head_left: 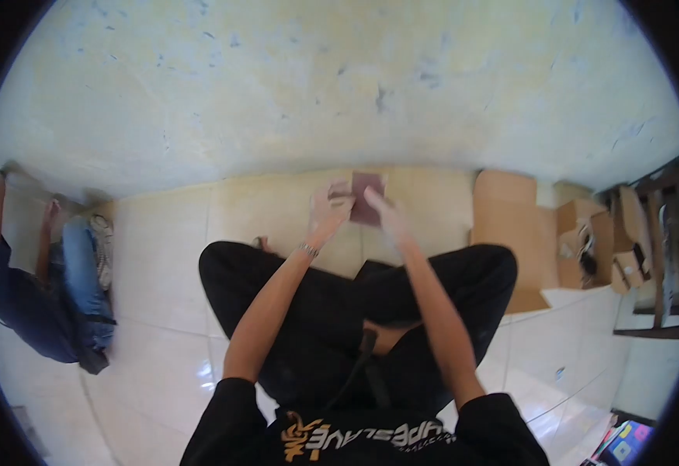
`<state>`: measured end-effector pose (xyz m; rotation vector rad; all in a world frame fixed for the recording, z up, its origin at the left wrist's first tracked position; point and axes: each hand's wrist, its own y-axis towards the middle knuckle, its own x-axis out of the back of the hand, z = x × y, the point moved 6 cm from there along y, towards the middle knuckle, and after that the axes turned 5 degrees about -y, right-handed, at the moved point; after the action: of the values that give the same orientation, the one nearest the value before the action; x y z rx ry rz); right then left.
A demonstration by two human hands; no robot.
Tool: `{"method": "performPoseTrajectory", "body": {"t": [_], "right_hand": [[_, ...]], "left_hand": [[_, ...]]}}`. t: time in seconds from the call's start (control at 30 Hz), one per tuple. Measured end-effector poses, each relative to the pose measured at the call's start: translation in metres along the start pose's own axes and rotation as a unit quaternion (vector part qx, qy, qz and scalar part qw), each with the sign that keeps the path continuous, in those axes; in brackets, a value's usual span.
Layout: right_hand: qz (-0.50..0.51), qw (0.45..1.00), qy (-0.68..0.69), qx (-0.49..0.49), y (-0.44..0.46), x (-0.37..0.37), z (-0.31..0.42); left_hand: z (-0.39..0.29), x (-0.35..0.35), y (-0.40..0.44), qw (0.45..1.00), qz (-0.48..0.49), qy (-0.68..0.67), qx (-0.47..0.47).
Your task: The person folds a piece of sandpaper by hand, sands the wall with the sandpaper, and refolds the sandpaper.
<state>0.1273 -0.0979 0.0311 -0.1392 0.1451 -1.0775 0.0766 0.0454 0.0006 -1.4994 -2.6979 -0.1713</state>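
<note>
Right hand (387, 216) gripping a flat, dark-maroon rectangular piece (368, 213), thumb over its face; piece sits between both hands. Left hand (330, 210) curled at the piece's 9 o'clock edge, blurred, can't tell if gripping; silver metal-look wristwatch (308, 250) below. Black-trousered crossed legs (293, 283) at 6 o'clock, on glossy pale tiled floor (164, 287). Brown flattened cardboard (510, 233) at 3, open brown cardboard box (574, 268) beyond. Seated person in dark top (32, 311) at 9. Scuffed pale-yellow wall (339, 85) at 12.
</note>
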Motion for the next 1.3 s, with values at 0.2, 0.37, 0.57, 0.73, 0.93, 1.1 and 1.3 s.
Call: {"method": "performPoseTrajectory", "body": {"t": [0.2, 0.37, 0.57, 0.73, 0.93, 1.1, 1.3], "right_hand": [[-0.034, 0.975, -0.216, 0.036, 0.014, 0.017, -0.024], [-0.267, 0.929, -0.137, 0.215, 0.002, 0.056, 0.044], [-0.505, 0.646, -0.261, 0.509, -0.016, 0.098, 0.280], [-0.448, 0.529, -0.364, 0.622, 0.023, 0.055, 0.377], [-0.363, 0.546, -0.489, 0.575, 0.063, 0.010, 0.247], [-0.366, 0.553, -0.482, 0.573, 0.055, 0.003, 0.300], [-0.395, 0.519, -0.462, 0.600, 0.040, 0.022, 0.411]], "left_hand": [[0.003, -0.002, -0.003, 0.999, 0.026, 0.035, 0.025], [0.003, -0.001, 0.003, 0.996, 0.027, 0.074, 0.029], [0.005, -0.014, 0.005, 0.997, 0.059, 0.028, -0.048], [-0.004, -0.015, 0.003, 0.995, 0.082, -0.009, -0.056], [-0.011, -0.013, 0.000, 0.995, 0.091, 0.017, -0.038], [-0.006, -0.016, 0.002, 0.995, 0.087, 0.021, -0.049], [-0.011, -0.022, -0.002, 0.992, 0.122, 0.037, -0.012]]}}
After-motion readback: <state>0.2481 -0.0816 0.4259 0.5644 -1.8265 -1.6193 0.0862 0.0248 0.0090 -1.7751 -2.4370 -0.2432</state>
